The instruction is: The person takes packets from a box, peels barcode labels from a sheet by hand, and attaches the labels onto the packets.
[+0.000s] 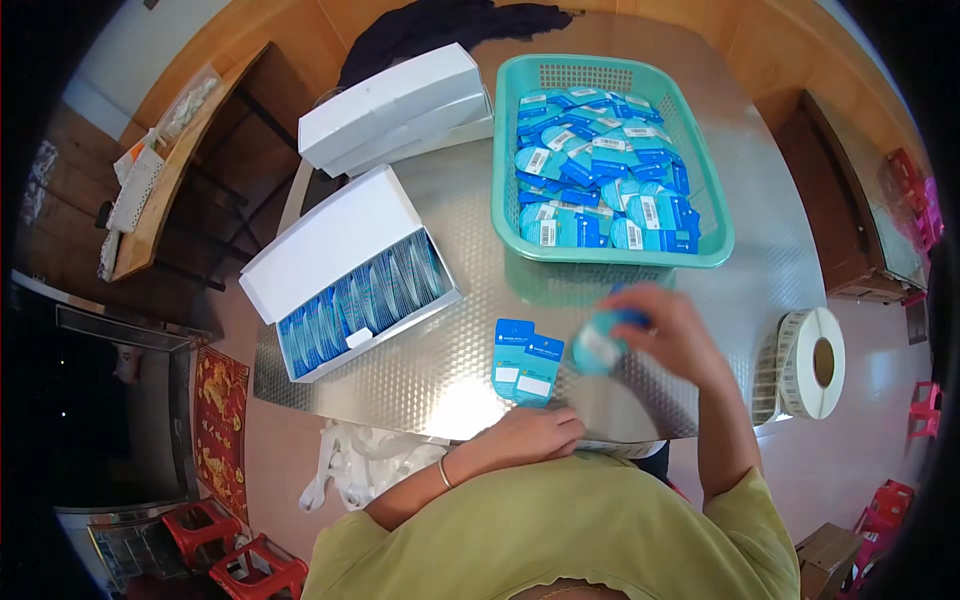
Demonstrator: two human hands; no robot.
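Observation:
My right hand (668,330) pinches a blue-and-teal card (600,342) above the metal table, and both are smeared by motion. My left hand (540,432) rests at the table's near edge with its fingers curled together; whether anything is between them is hidden. Just beyond it, two overlapping blue cards (536,372) with white label patches lie flat. Farther off stands a teal plastic basket (610,257) holding many similar cards, several with barcode labels. To the left, an open white box (335,240) contains a packed row of these cards standing on edge.
Closed white boxes (395,110) sit at the table's back left, near dark cloth (440,35). A roll of labels (812,362) stands at the right edge. White plastic bags (365,465) are below the front edge. Red stools (258,568) stand on the floor.

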